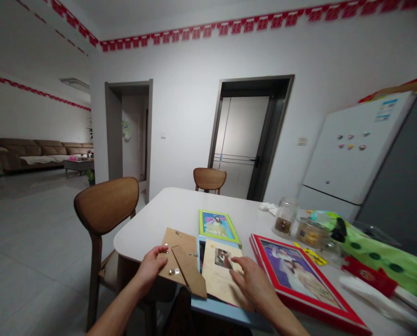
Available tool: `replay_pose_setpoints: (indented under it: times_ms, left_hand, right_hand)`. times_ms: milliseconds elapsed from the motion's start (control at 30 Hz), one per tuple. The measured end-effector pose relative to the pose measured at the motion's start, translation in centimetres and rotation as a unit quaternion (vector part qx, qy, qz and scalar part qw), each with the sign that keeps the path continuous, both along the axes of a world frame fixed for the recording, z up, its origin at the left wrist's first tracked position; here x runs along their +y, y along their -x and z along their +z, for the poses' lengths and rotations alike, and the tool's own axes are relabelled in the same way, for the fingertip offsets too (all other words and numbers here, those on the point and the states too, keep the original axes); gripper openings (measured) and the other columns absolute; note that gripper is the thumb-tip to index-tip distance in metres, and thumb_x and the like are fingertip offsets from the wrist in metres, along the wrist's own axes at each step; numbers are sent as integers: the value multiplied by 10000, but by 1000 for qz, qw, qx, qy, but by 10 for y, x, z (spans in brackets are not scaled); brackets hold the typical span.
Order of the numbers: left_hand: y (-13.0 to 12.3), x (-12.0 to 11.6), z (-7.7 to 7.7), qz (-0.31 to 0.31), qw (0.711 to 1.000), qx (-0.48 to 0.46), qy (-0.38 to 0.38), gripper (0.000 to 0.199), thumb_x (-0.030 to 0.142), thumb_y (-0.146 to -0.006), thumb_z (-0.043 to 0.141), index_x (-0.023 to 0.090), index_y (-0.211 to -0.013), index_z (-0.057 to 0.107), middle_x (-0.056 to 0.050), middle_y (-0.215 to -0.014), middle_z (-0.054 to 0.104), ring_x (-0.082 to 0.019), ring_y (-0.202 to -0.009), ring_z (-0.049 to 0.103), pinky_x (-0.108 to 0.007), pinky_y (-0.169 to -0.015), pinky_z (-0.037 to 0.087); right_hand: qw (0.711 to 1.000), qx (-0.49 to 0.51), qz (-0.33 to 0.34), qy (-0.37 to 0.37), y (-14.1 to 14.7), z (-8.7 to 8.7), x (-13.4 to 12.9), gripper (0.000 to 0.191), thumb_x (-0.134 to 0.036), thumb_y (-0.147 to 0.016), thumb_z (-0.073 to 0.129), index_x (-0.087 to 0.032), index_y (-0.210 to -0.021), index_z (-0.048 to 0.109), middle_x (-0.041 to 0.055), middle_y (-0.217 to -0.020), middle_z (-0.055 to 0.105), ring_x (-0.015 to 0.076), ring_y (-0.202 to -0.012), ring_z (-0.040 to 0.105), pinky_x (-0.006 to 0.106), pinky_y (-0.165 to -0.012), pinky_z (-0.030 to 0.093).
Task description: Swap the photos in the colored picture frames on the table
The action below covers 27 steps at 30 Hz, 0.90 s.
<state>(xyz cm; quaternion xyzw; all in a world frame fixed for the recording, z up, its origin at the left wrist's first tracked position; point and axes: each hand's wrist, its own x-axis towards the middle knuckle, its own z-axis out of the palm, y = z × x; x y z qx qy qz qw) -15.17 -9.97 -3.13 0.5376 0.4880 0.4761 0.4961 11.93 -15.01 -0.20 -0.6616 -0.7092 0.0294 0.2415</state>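
My left hand [154, 267] grips the left edge of a brown picture-frame backing board [164, 266], which has metal clips and a fold-out stand. The board is tilted and hangs partly past the table edge. My right hand [252, 280] is over the right side of a cream printed sheet [218, 284] with a small photo on it, fingers apart and fingertips at the photo's edge. Beneath the sheet lies a light blue picture frame [225, 311], mostly covered. A lime green picture frame [217, 225] with a portrait lies just beyond it.
A large red picture frame [334, 308] lies to the right on the white table [183, 200]. Behind it stand a glass jar [286, 217], a container of snacks [311, 232] and a green bag [379, 252]. Wooden chairs [108, 203] stand at the left and far side.
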Motion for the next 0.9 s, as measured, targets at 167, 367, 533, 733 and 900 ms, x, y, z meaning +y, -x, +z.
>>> replay_pose_setpoints:
  times_ms: [167,367,533,733,900]
  left_hand:
    - [24,16,-1,20,998,58,-19,309,119,-662,471,133,-971,459,10,-669,593,-133,-570,571,-237,-545,447]
    - [32,23,2,96,979,157,-86,294,121,-641,507,145,-934,496,-77,-988,557,-232,-974,508,-353,-835,389]
    - [-3,-4,13,100,934,258,-224,367,132,-665,496,113,-1031,481,-133,-1228,399,-220,-1174,315,-365,-1000,204]
    - [-71,-60,13,-130,902,327,-249,505,209,-661,570,147,-1143,434,-127,-1289,356,-218,-1189,304,-388,-994,235]
    - [-84,-70,5,-206,866,397,-222,727,304,-538,711,107,-1173,419,-169,-1309,309,-276,-1217,233,-459,-1013,105]
  right_hand:
    - [995,-94,-15,40,-15,-16,-5,313,-240,-711,429,-143,-944,613,132,-1058,566,251,-989,490,337,-852,354]
    - [995,-89,27,37,-6,-17,-5,300,-197,-734,389,-202,-906,635,82,-1060,575,225,-1035,458,316,-880,333]
    - [994,-80,-62,47,-11,-16,-6,418,-207,-715,414,-88,-1103,517,175,-1167,475,256,-1052,449,331,-897,320]
    - [993,-63,-77,70,-17,-18,3,494,-126,-670,411,-60,-1159,440,174,-975,583,250,-924,528,326,-798,369]
    - [970,204,-99,88,-20,-4,2,601,-148,-622,433,-56,-1210,350,109,-795,621,204,-707,578,300,-655,421]
